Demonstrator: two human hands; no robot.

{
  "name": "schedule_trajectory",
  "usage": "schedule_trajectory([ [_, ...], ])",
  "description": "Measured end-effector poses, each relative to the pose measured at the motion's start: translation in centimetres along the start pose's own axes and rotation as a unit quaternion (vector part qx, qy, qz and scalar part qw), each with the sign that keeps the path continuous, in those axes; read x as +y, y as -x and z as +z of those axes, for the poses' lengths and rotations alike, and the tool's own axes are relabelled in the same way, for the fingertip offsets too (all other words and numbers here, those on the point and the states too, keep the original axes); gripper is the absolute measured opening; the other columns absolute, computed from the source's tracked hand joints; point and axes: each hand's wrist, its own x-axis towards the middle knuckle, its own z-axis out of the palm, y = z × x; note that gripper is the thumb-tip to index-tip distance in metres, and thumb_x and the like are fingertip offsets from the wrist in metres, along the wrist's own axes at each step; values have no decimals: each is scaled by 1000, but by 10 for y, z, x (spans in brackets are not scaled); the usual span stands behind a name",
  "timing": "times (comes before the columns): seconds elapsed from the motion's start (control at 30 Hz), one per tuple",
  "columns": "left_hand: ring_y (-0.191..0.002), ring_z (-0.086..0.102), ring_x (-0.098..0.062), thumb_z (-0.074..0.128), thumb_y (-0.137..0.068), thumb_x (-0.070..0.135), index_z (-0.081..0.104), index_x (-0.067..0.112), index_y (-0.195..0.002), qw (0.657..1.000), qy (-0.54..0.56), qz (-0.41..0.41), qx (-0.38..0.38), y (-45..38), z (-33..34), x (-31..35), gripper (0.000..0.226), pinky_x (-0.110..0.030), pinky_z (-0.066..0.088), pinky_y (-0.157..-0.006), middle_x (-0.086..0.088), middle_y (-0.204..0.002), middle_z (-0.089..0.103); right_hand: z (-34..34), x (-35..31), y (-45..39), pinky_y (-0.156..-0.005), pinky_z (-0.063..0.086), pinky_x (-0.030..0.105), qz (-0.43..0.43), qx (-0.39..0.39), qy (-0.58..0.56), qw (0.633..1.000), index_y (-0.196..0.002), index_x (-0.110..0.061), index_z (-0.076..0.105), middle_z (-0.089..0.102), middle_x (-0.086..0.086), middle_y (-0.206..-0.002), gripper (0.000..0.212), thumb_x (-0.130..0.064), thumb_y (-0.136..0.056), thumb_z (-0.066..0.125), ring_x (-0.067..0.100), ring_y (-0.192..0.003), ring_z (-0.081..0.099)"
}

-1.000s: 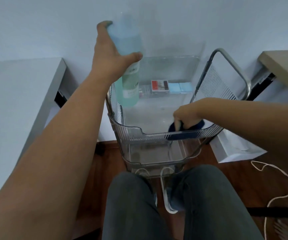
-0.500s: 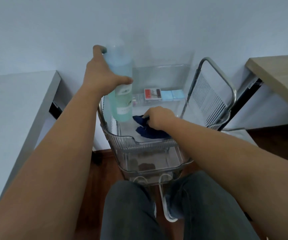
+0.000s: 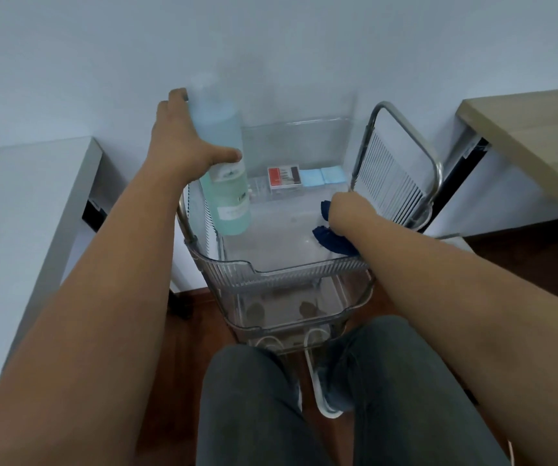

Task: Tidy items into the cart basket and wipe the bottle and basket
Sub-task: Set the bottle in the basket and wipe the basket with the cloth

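My left hand (image 3: 183, 142) grips a tall bottle of pale blue-green liquid (image 3: 227, 183) and holds it lifted over the left side of the clear top basket (image 3: 291, 270) of the cart. Inside that basket, at its right side, my right hand (image 3: 348, 211) presses a dark blue cloth (image 3: 333, 242) against the floor and wall. At the basket's far end lie a red and white box (image 3: 282, 176) and two light blue packets (image 3: 321, 176).
The cart's metal handle frame (image 3: 402, 163) rises on the right. A grey desk (image 3: 35, 203) stands to the left and a wooden tabletop (image 3: 533, 129) to the right. Lower clear baskets (image 3: 287, 317) sit beneath. My legs are just in front of the cart.
My right hand has swept the cloth from the basket's near rim to its middle, then over to the right side. The bottle has stayed lifted in my left hand.
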Motion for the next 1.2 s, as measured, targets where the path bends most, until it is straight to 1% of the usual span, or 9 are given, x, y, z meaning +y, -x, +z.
schedule_trajectory([
  [0.27, -125, 46, -24, 90, -41, 44, 28, 27, -144, 999, 30, -1, 11, -1, 1, 0, 121, -45, 43, -103, -2, -137, 42, 11, -47, 39, -69, 44, 32, -106, -12, 27, 994, -109, -1, 59, 64, 17, -110, 24, -7, -87, 56, 32, -98, 62],
  [0.5, -127, 43, -24, 91, -45, 40, 25, 26, -147, 1000, 11, 15, 7, 1, 2, 4, 122, -43, 42, -104, -4, -138, 39, 6, -130, 46, -72, 42, 32, -274, -81, 29, 958, -111, 1, 59, 62, 16, -108, 25, -12, -92, 51, 33, -98, 60],
  [0.63, -129, 41, -31, 90, -51, 41, 21, 20, -149, 999, -34, 16, 1, 1, 1, 7, 122, -41, 38, -106, -9, -140, 38, 0, -144, 47, -65, 45, 30, -333, -135, 8, 933, -93, 3, 65, 59, 11, -77, 16, -2, -89, 51, 27, -77, 58],
  [0.7, -129, 40, -32, 89, -54, 43, 21, 15, -148, 998, -55, 23, -1, 2, 2, 9, 120, -41, 38, -106, -10, -139, 39, -2, -133, 47, -74, 50, 30, -369, -174, -3, 913, -98, -1, 69, 65, 11, -86, 19, 0, -85, 55, 26, -82, 61],
  [0.8, -123, 44, -32, 88, -54, 44, 28, 11, -142, 998, -61, 28, -1, 4, 1, 13, 111, -43, 40, -103, -10, -133, 43, -2, -119, 45, -74, 59, 40, -371, -248, -9, 895, -96, -10, 70, 69, 11, -99, 23, 1, -85, 53, 31, -87, 68],
  [0.93, -119, 47, -31, 85, -53, 46, 33, 11, -137, 998, -52, 17, 10, 7, -2, 13, 104, -44, 43, -99, -9, -129, 46, -10, -115, 40, -61, 59, 37, -336, -336, 15, 880, -103, -17, 63, 60, 6, -93, 35, 7, -90, 41, 27, -80, 62],
  [1.07, -121, 45, -32, 83, -55, 50, 33, 8, -139, 996, -90, 24, 15, 9, -3, 10, 106, -42, 41, -100, -10, -132, 45, -30, -98, 35, -78, 56, 49, -292, -404, -7, 867, -112, -22, 63, 58, 11, -112, 49, 11, -91, 33, 36, -106, 58],
  [1.13, -123, 42, -32, 81, -57, 56, 31, 8, -143, 990, -134, 28, 16, 10, -1, 11, 110, -42, 40, -100, -9, -136, 42, -46, -78, 31, -79, 57, 49, -275, -390, -60, 877, -107, -27, 68, 63, 11, -113, 48, 7, -89, 38, 34, -104, 63],
  [1.2, -125, 39, -33, 78, -57, 63, 26, 10, -147, 981, -190, 33, 25, 11, 0, 14, 116, -49, 40, -100, -9, -141, 37, -56, -54, 29, -71, 60, 42, -257, -310, -175, 898, -88, -37, 74, 70, 6, -105, 44, -2, -86, 47, 26, -94, 68],
])
